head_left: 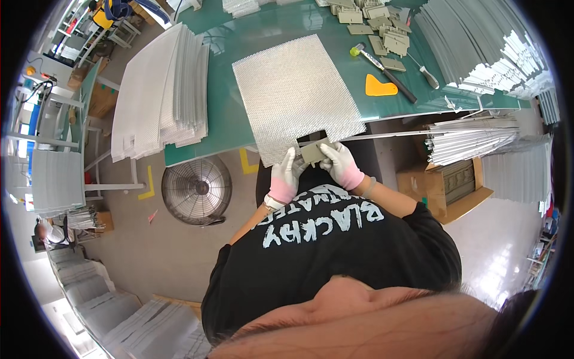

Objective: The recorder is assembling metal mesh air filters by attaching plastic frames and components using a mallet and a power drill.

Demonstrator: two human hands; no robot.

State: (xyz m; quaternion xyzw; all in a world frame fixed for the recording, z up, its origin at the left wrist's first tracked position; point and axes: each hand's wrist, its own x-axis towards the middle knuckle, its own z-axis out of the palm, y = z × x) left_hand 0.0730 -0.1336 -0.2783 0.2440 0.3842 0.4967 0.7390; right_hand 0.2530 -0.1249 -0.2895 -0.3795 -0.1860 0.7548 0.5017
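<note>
Both my hands wear white gloves with pink cuffs. My left hand (286,175) and my right hand (341,164) together pinch a small flat grey-green piece (312,152) just below the near edge of a silvery mesh sheet (293,96). The sheet lies on the green table (221,107) and hangs a little over its near edge. More grey-green pieces (382,30) lie in a pile at the far side of the table.
A tall stack of white mesh sheets (158,90) fills the table's left end. A yellow scraper (379,87), a mallet (382,69) and a screwdriver (426,73) lie to the right. Bundles of metal strips (478,42) are stacked at right, a floor fan (196,190) stands below left.
</note>
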